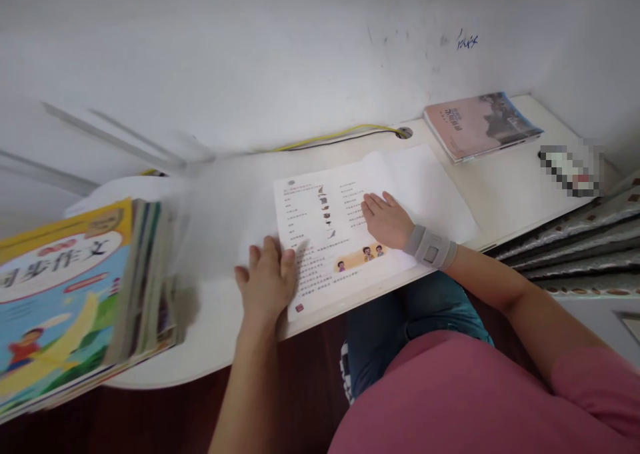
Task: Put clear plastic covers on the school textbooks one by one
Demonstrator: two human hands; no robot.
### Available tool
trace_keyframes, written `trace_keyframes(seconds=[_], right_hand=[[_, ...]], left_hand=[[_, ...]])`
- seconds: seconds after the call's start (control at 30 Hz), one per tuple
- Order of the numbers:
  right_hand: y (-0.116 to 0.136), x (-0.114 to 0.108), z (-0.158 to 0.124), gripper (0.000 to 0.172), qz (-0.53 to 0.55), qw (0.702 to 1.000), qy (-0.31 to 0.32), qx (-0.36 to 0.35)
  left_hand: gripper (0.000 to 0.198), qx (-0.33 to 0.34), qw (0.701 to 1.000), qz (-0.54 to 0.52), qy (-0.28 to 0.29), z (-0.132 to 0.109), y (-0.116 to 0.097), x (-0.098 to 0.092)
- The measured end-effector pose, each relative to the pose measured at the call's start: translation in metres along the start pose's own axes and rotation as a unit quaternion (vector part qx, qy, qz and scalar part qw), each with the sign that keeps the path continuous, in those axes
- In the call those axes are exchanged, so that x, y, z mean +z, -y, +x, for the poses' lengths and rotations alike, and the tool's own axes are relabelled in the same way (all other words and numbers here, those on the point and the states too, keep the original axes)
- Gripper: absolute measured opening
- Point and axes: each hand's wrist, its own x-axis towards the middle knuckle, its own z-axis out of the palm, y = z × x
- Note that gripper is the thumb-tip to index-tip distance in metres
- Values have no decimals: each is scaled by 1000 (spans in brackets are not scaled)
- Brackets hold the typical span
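Observation:
A printed worksheet [320, 241] with text and small cartoon pictures lies on the white desk [505, 187] in front of me. My left hand [267, 281] rests flat on the sheet's left edge, fingers stretched out. My right hand [387, 219] lies flat on the sheet's right half, fingers extended, with a grey band [430, 247] on its wrist. Neither hand grips anything. A blank white sheet [425, 187] sticks out from under the worksheet to the right.
A stack of colourful books [75, 294] sits at the desk's left end. A pink-covered book [480, 124] lies at the far right by the wall. A yellow and black cable [340, 134] runs into a desk hole. Grey slats [575, 247] stand at right.

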Motion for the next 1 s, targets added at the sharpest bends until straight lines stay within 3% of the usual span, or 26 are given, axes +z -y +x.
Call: trace_keyframes(seconds=[0.23,0.4,0.53,0.7,0.87,1.0], right_hand=[[-7,-1,-7,48,10,1000,-5,-17],[-20,-6,-35,46,21,1000,-17,-11],[-17,-15,-55,44,25,1000,-12,4],[1,-17,-66,44,47,998,-12,27],[3,-11,-68,46,65,997,-19,33],[2,-8,-68,47,83,996,-23,35]], left_hand=[[63,5,1000,5,-10,0,-1,0],[61,8,1000,12,-3,2,-2,0],[56,-5,1000,-1,-31,2,-5,-3],[48,-58,995,51,-55,-10,-22,-15],[48,-116,989,87,16,-12,-37,-27],[37,-165,986,-17,16,-5,-34,-40]])
